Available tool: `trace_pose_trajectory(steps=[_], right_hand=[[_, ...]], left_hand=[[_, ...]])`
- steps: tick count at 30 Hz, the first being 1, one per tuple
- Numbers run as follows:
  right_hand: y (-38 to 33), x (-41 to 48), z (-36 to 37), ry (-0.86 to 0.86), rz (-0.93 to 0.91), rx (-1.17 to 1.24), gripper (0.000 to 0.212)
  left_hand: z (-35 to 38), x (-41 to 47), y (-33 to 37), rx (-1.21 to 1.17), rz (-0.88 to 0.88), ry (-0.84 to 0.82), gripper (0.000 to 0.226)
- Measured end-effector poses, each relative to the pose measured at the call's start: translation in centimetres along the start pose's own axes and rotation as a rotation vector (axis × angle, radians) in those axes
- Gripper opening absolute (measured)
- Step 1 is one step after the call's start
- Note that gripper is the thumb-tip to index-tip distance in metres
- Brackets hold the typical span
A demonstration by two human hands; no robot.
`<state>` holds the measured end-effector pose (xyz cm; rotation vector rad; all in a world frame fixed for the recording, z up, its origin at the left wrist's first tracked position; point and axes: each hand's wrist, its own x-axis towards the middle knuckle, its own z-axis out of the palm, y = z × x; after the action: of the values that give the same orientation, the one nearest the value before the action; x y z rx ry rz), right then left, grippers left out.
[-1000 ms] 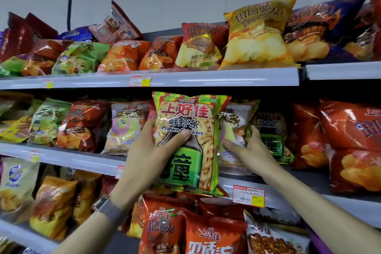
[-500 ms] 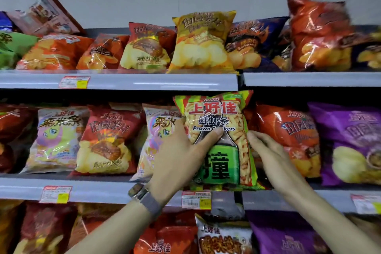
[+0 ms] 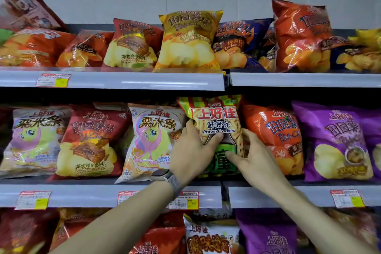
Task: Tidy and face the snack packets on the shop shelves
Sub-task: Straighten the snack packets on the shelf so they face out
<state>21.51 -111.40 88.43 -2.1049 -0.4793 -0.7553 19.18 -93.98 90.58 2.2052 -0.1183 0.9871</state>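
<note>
A green and yellow prawn cracker packet (image 3: pixel 218 121) stands upright on the middle shelf (image 3: pixel 103 196), between a white pony packet (image 3: pixel 152 140) and an orange potato chip packet (image 3: pixel 274 138). My left hand (image 3: pixel 191 152) grips its left edge, thumb across the front. My right hand (image 3: pixel 253 154) holds its right side, thumb on the green lower front and fingers behind the edge. The packet's bottom is hidden by both hands.
The top shelf (image 3: pixel 132 80) carries leaning chip packets, a yellow one (image 3: pixel 187 43) in the middle. A purple packet (image 3: pixel 334 142) stands at the right of the middle shelf. More packets fill the bottom shelf. Price tags (image 3: pixel 185 202) hang on the shelf edges.
The prawn cracker packet has moved right along the middle shelf and back into the row beside the orange packet. Both hands went with it, and my view shifted right.
</note>
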Motion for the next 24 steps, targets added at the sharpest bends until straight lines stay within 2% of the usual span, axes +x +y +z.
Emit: trace_pose_trajectory(steps=[5,7,11,15,24], right_hand=[[0.4,-0.9,0.3,-0.003,0.000,-0.011,0.081],[0.4,-1.1,0.5,-0.006,-0.005,-0.024,0.082],[0.2,-1.2,0.8,0.015,-0.012,-0.047,0.079],[0.8,-1.4,0.5,0.039,-0.004,-0.049,0.079],[0.8,-1.8,-0.2,-0.025,-0.087,-0.117,0.074]], left_hand=[[-0.7,-0.9,-1.7,0.012,0.058,-0.111,0.066],[-1.4,-1.1,-1.8,0.066,0.061,-0.108,0.076],[-2.4,-1.1,-1.6,0.195,0.075,-0.081,0.073],[-3.1,-1.5,-1.1,0.321,0.101,-0.097,0.081],[-2.6,-1.6,-1.7,0.305,0.096,-0.094,0.075]])
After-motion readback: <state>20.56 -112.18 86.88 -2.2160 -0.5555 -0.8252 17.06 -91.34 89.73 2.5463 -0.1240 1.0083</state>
